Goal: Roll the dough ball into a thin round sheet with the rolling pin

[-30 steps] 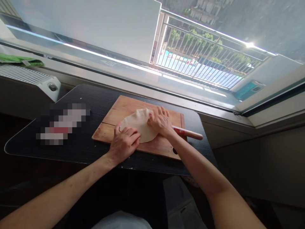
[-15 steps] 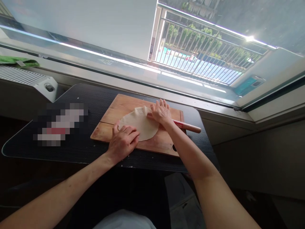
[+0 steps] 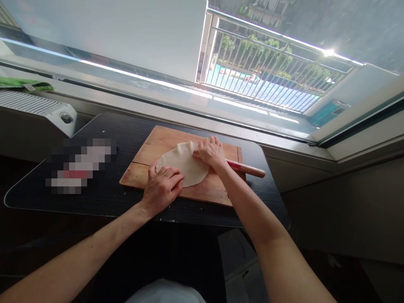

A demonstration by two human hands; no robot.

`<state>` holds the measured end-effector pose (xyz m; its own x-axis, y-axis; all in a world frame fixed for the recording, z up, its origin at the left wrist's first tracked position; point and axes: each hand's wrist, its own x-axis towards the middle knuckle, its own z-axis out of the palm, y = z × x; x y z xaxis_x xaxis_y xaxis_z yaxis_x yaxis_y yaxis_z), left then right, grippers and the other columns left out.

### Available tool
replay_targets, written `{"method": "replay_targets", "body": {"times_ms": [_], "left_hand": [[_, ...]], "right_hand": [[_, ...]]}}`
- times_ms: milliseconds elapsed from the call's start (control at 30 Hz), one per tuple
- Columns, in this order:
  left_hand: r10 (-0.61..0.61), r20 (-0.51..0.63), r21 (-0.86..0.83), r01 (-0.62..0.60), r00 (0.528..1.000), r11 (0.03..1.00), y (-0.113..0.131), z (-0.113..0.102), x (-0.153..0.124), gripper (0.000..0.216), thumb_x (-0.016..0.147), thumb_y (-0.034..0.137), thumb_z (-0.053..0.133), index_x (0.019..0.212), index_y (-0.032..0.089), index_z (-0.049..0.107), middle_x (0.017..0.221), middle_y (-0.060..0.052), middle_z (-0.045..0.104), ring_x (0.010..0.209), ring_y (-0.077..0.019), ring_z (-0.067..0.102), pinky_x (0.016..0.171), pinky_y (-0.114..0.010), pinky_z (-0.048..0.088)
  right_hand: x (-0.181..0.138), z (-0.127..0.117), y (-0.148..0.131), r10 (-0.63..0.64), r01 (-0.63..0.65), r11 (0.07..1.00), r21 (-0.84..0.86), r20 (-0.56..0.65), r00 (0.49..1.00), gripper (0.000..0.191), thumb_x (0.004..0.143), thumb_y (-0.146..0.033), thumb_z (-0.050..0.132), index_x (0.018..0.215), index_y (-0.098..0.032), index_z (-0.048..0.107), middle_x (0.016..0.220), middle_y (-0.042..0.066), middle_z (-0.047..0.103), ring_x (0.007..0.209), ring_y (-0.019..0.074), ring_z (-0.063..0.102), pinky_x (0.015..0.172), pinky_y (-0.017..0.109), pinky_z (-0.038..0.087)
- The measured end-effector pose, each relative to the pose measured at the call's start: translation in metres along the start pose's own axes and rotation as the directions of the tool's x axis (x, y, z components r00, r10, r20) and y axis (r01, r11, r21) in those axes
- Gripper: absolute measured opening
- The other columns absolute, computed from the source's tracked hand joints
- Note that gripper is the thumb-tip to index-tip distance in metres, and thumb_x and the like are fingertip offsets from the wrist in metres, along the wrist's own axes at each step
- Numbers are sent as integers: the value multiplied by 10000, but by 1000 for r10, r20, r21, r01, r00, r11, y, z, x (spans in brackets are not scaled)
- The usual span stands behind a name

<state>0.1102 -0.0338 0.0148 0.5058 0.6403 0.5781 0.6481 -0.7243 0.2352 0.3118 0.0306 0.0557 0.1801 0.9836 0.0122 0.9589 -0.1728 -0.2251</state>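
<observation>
A flat round of pale dough (image 3: pixel 184 162) lies on a wooden board (image 3: pixel 158 145) on a black table (image 3: pixel 104 198). My left hand (image 3: pixel 161 187) rests flat on the near left edge of the dough, fingers stretched out and together. My right hand (image 3: pixel 211 152) sits at the far right edge of the dough, its fingers curled over a lifted fold of it. A wooden rolling pin (image 3: pixel 248 169) with a red band lies on the board's right side, partly hidden behind my right wrist.
A blurred-out patch (image 3: pixel 78 166) lies on the table's left part. A white radiator (image 3: pixel 38 107) with a green cloth (image 3: pixel 25 84) stands at far left. A window sill and window (image 3: pixel 221 105) run along the table's far edge, with railings outside.
My right hand moved from the dough's middle right to its far edge and curled on a fold there. My left hand stayed flat on the near edge.
</observation>
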Motion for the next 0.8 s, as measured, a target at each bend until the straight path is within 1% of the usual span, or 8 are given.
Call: {"method": "replay_targets", "body": {"times_ms": [133,200,367,467,567,633,700,800], "left_hand": [[-7,10,-7,7,1000,1000,1,0,0,156,927,206,545,943,227,699,977,-25,722,925,-203,653,1127,-540,238],[-10,10,-2,10,1000,1000,1,0,0,157,924,205,548,942,225,703,979,-27,723,929,-206,653,1126,-544,240],[-1,-1,5,1,1000,1000,0,0,-1,156,919,205,556,954,226,707,981,-29,719,926,-208,648,1121,-543,253],[8,16,6,-8,1000,1000,2,-2,2,162,913,182,547,934,216,705,959,-33,717,905,-209,644,1114,-539,269],[18,57,10,-18,998,1000,9,-6,9,176,911,172,533,858,205,698,921,-35,713,897,-213,638,1113,-549,263],[33,84,-4,-33,996,999,15,-7,15,191,909,177,528,811,200,691,921,-39,709,905,-213,633,1103,-533,282],[52,124,-30,-48,991,998,22,-5,23,189,900,176,533,794,197,688,930,-43,707,913,-210,630,1073,-498,323],[59,212,-35,-53,976,998,29,3,38,142,888,221,570,817,196,690,937,-53,708,927,-226,627,1025,-481,360]], "right_hand": [[-46,12,-1,-227,223,973,-56,-94,969,522,1012,-413,307,1426,-135,460,1545,137,414,1490,281,224,1199,478,190],[-42,12,0,-213,208,976,-58,-118,970,534,1014,-419,303,1423,-115,464,1556,146,397,1496,284,208,1210,478,161],[5,-1,1,18,-18,1000,-3,-41,999,524,1016,-405,275,1346,-76,515,1558,187,367,1478,328,246,1172,514,238],[-19,2,-3,-90,89,995,-34,-32,995,504,1021,-393,272,1339,-102,532,1515,160,441,1469,307,268,1180,481,234],[-46,9,-4,-187,182,981,-59,-82,979,521,1030,-411,257,1407,-127,477,1527,132,436,1483,284,230,1197,466,194],[-36,9,0,-149,143,988,-56,-111,983,510,1031,-413,265,1403,-136,477,1549,137,398,1486,292,211,1193,492,181],[-5,4,6,-71,68,997,-31,-107,992,475,1028,-410,275,1350,-160,518,1555,135,373,1469,303,236,1167,524,213],[40,-10,18,41,-41,999,9,-67,997,442,1026,-396,278,1272,-180,574,1462,146,465,1371,296,377,1109,501,305]]}}
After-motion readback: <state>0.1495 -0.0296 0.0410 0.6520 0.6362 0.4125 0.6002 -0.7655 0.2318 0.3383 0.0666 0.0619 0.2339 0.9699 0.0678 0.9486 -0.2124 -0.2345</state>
